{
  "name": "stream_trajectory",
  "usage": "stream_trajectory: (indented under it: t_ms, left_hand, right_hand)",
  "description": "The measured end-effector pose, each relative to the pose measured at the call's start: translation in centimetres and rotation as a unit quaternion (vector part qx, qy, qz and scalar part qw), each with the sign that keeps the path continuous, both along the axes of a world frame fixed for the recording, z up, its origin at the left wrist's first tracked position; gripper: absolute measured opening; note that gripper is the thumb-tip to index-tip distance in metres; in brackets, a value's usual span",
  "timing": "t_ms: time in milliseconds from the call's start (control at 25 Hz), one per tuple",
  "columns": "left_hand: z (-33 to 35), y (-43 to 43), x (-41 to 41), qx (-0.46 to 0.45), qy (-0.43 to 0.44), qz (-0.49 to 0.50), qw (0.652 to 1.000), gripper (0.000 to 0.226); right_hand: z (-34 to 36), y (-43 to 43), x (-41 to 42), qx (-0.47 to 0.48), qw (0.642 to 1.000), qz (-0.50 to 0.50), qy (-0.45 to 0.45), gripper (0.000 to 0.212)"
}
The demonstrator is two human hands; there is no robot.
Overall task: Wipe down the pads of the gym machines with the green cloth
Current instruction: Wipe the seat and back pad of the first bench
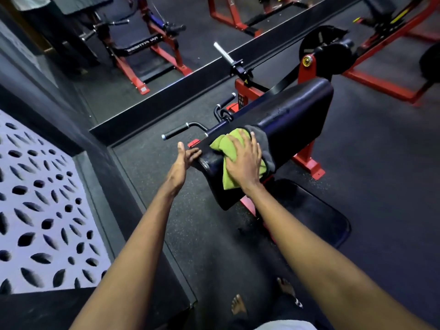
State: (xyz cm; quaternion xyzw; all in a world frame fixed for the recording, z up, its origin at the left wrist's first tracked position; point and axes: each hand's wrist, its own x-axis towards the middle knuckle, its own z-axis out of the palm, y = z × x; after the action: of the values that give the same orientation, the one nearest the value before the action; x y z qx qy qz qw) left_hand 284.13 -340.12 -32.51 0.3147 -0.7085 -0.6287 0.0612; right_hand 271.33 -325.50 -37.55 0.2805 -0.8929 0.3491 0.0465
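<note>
– Head view: where is the green cloth (pixel 222 145)?
– On the black pad (pixel 288 115), under the right hand (pixel 242 163), fingers (pixel 242 139) straight, pressing it. The left hand (pixel 182 161), fingers relaxed, touches the pad's edge.

A gym: red-framed machines (pixel 385 75), rubber floor (pixel 381 163), wall mirror (pixel 190 44).

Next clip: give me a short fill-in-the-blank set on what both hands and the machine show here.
The right hand presses a folded cloth, ____ with a grey backing, onto the long black vinyl pad.
The pad's steel frame is painted ____.
The left hand touches the pad's edge and holds ____.
Missing words: green; red; nothing.
</note>
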Motion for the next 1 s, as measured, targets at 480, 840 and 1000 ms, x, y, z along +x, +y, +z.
stream_trajectory:
  t_ms: [480, 840, 1000]
  left_hand:
    - [0.2, -0.5, 0.3, -0.14, -0.071, -0.068, 0.985, 0.08]
    - [0.2, 0.1, 0.2, -0.239, -0.11, -0.088, 0.961, 0.062]
    - [-0.3, -0.4, 0.4, -0.176, -0.081, -0.079, 0.978, 0.066]
  right_hand:
    - [-1.4, -1.8, 4.3, -0.105, 0.989, -0.088, -0.05, 0.072]
    - [-6.5, -0.3, 10.5, -0.211, 0.967, -0.074, -0.118, 0.074]
    - [-5.0, 1.4, 7.3, -0.106, 0.992, -0.004, -0.063, 0.089]
